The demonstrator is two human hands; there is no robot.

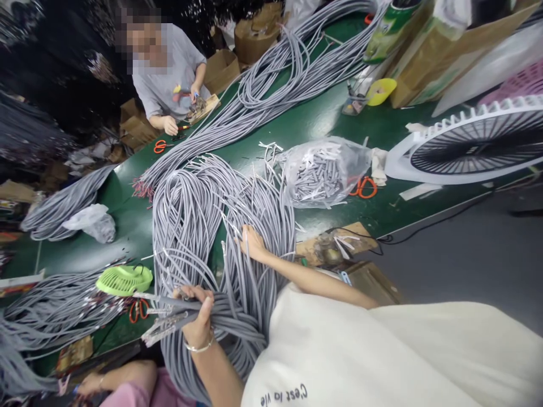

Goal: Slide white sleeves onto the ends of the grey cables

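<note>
The bundle of grey cables [237, 325] is at about seven o'clock in the view, closed in the left hand [199, 319], with its stripped ends [159, 330] jutting towards nine o'clock. That grip sits just behind the ends, a good place: it should hold them together without crushing the bare strands. Fingers wrapped firmly but not tightly would suit such thick, springy cable.

From the bundle, at about one to two o'clock, the right hand [253, 243] has its fingers bent among the loose cables [271, 226]; whether they pinch one, I cannot tell. Those cables cross one another, so lifting near a free end and easing slack out gradually would limit snags.

At twelve o'clock from the bundle, looped cables [182, 226] spread over the worktop [136, 226]. Orange-handled scissors [139, 311] lie near the ends, at nine o'clock; trailing strands are best held clear of them.
</note>
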